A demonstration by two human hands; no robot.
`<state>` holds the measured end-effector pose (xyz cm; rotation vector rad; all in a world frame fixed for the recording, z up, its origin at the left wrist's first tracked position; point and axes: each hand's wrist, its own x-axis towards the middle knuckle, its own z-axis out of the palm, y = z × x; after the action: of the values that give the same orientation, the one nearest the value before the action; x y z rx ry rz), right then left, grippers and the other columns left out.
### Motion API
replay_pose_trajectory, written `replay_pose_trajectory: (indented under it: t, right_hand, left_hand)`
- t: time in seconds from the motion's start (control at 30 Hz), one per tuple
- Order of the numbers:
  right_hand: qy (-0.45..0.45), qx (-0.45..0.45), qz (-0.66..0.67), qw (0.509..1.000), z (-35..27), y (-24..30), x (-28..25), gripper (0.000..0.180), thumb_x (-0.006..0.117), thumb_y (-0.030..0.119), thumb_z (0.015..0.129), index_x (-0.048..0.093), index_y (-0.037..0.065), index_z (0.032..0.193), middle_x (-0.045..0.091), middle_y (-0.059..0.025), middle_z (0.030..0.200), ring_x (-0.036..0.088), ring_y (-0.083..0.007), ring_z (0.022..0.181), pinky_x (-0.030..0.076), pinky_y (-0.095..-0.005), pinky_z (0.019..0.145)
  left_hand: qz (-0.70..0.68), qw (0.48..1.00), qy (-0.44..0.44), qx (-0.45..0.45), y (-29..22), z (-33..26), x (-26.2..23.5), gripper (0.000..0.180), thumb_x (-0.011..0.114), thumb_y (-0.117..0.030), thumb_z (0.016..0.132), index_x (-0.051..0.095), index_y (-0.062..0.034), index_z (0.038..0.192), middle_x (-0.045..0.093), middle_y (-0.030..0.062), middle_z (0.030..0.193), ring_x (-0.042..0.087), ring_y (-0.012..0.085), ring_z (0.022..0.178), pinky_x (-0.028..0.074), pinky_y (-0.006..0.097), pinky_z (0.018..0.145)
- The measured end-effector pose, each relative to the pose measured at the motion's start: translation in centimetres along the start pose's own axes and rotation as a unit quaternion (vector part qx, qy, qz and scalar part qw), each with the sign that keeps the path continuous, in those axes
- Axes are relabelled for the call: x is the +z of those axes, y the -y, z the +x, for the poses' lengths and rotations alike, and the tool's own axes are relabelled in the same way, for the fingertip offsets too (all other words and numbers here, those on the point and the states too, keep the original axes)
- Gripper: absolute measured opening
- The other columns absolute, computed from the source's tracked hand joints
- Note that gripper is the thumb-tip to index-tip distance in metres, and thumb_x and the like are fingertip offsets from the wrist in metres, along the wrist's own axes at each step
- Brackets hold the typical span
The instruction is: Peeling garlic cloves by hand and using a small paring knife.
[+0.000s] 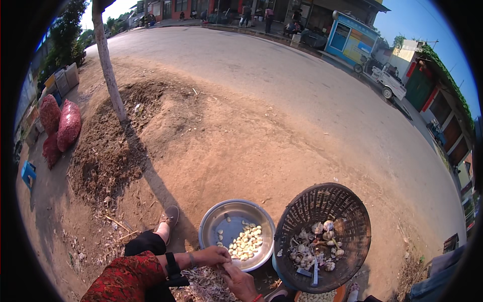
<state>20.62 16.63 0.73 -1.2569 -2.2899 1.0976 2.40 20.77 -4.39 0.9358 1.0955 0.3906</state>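
My left hand (213, 256) and my right hand (240, 283) meet at the lower left rim of a shiny metal basin (210, 220). The fingers of both are pinched close together; whatever lies between them is too small to make out. Peeled garlic cloves (247, 242) are heaped on the basin's near side, with a few stray ones farther in. To the right stands a dark wicker basket (354, 214), tilted, with garlic bulbs (328, 235) and loose skins. A flat metal and pale tool (315, 272) rests against its near inner side.
An orange basin (340, 293) of cloves is partly hidden below the basket. Garlic skins (204, 286) litter the ground between my feet. Red mesh sacks (68, 125), a blue stool (28, 174) and a tree trunk (106, 65) stand left. A road (302, 80) curves beyond, with a parked white three-wheeler (387, 80).
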Motion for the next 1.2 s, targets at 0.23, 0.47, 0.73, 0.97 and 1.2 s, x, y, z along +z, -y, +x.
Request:
replay_pose_trajectory:
  t: [0.23, 0.47, 0.73, 0.97, 1.2]
  right_hand:
    - [0.022, 0.000, 0.005, 1.000, 0.1, 0.2, -0.3, 0.036, 0.058, 0.016, 0.078, 0.051, 0.009, 0.113, 0.058, -0.0144, 0.101, 0.057, -0.0303, 0.091, 0.047, -0.0362, 0.073]
    - [0.013, 0.001, 0.014, 1.000, -0.1, -0.1, 0.2, 0.035, 0.058, 0.018, 0.078, 0.052, 0.009, 0.111, 0.058, -0.0150, 0.101, 0.056, -0.0302, 0.093, 0.047, -0.0362, 0.075]
    - [-0.005, -0.025, 0.036, 0.999, -0.1, 0.0, 0.0, 0.033, 0.059, 0.017, 0.077, 0.053, 0.008, 0.108, 0.059, -0.0154, 0.098, 0.057, -0.0300, 0.092, 0.047, -0.0364, 0.075]
    - [0.016, -0.028, 0.012, 0.999, 0.0, 0.4, -0.3, 0.028, 0.058, 0.016, 0.078, 0.055, 0.008, 0.104, 0.059, -0.0148, 0.097, 0.058, -0.0300, 0.088, 0.047, -0.0366, 0.072]
    - [0.056, -0.011, 0.010, 0.998, 0.3, -1.1, -0.1, 0.041, 0.059, 0.017, 0.079, 0.047, 0.010, 0.117, 0.058, -0.0144, 0.104, 0.058, -0.0278, 0.091, 0.046, -0.0337, 0.076]
  left_hand:
    - [-0.047, 0.998, 0.027, -0.041, -0.3, -0.2, -0.2, 0.013, 0.053, -0.015, 0.084, 0.058, -0.0077, 0.093, 0.056, 0.0001, 0.079, 0.055, 0.0079, 0.065, 0.049, 0.023, 0.054]
    - [-0.009, 0.998, 0.059, -0.025, 1.1, 0.6, -0.7, 0.013, 0.052, -0.016, 0.084, 0.056, -0.0080, 0.094, 0.056, 0.0004, 0.080, 0.056, 0.0084, 0.066, 0.051, 0.024, 0.054]
    - [-0.012, 0.996, 0.071, -0.058, -0.6, -0.3, -0.6, 0.014, 0.052, -0.017, 0.085, 0.056, -0.0080, 0.096, 0.055, 0.0020, 0.085, 0.057, 0.0108, 0.071, 0.053, 0.027, 0.057]
    - [0.075, 0.995, 0.063, -0.019, -0.7, -0.5, -0.6, 0.014, 0.053, -0.018, 0.084, 0.056, -0.0085, 0.093, 0.055, 0.0005, 0.084, 0.054, 0.0091, 0.069, 0.052, 0.026, 0.055]
    - [0.154, 0.985, 0.056, 0.045, -0.7, -0.3, -1.1, 0.017, 0.056, -0.021, 0.082, 0.057, -0.0077, 0.093, 0.056, 0.0002, 0.077, 0.053, 0.0084, 0.065, 0.049, 0.023, 0.051]
